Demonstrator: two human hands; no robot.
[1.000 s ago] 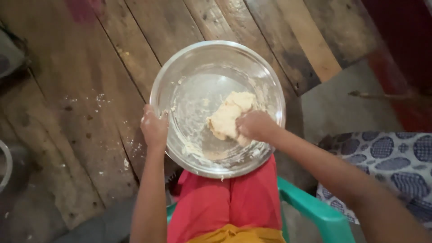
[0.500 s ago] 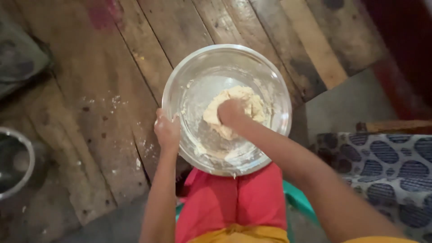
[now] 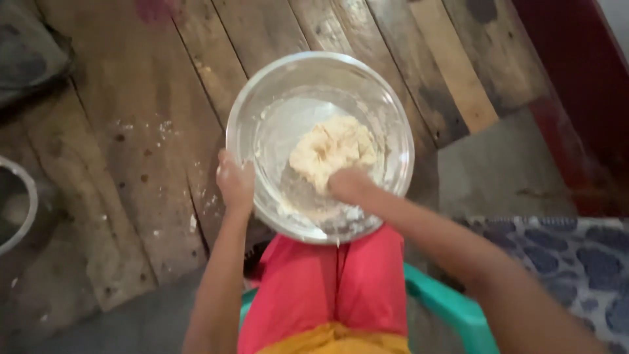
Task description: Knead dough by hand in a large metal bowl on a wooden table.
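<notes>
Dough (image 3: pixel 332 149) in steel bowl (image 3: pixel 262 111), right hand (image 3: pixel 348 185) pressing, left hand (image 3: pixel 236 183) gripping rim

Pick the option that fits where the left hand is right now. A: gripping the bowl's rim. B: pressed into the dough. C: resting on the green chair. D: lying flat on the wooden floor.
A: the left hand clasps the near-left rim of the bowl, while the right hand is the one pressing into the dough.
</notes>
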